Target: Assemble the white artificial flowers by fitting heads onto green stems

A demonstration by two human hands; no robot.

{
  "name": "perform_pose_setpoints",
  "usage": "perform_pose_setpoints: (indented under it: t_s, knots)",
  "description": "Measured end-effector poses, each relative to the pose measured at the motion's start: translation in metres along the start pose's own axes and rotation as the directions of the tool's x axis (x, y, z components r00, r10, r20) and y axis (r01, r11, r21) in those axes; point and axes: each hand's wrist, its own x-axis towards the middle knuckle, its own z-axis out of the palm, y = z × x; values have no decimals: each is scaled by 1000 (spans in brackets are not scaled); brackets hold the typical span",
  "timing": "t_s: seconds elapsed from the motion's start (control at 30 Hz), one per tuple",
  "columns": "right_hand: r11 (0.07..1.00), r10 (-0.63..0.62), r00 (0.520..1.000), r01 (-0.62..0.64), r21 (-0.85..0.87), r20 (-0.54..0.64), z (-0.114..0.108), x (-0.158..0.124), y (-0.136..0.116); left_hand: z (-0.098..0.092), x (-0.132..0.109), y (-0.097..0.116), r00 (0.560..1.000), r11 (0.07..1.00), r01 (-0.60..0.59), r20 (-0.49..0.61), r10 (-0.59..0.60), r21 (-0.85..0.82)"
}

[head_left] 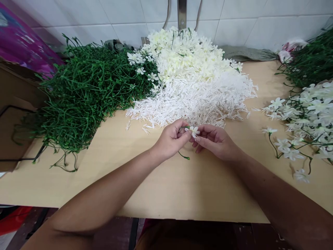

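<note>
My left hand pinches a green plastic flower stem, whose lower end curves out below the fingers. At its top, between both hands, is a small white artificial flower. The thumb and fingers of my right hand are closed at the right side of this flower; exactly what the fingertips press on is partly hidden. Just beyond the hands lies a heap of thin white stamen pieces. Behind it rises a pile of loose cream-white petals.
A large tangle of green stems covers the left of the table. Assembled white flowers lie at the right, with more green stems behind. A cardboard box stands far left, and a tiled wall closes the back.
</note>
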Motion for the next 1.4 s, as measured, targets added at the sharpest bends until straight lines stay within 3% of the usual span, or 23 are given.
perform_pose_setpoints:
  t_s: [0.2,0.43,0.7,0.8,0.93,1.03,1.1,1.27,1.4]
  knots:
    - [999,-16,1000,15,43,12,0,1,-4,-1,0,4,1000,1000,-2,-27,3,10]
    - [987,-114,980,92,-132,-166,6,4,4,3,-3,0,1000,996,19,14,-21,85]
    - [909,-293,936,209,-361,-197,5,1,4,1,-4,0,998,994,-33,52,28,105]
    - [804,-432,890,307,-510,-145,4,0,4,0,-4,0,997,994,-41,75,34,105]
    - [501,-633,773,444,-743,36,2,-3,1,-1,-5,-1,992,992,-63,113,51,109]
    - [312,-698,701,480,-820,145,1,-4,-1,-3,-6,-2,986,978,-114,140,90,176]
    - [265,-713,684,469,-842,157,1,-5,-1,-5,-7,-2,977,945,-183,160,143,271]
    - [362,-648,757,407,-839,88,4,-5,-2,-8,-9,0,936,821,-348,216,278,452]
    - [535,-581,813,347,-770,-37,5,-6,-5,-8,-10,2,946,841,-316,207,248,438]
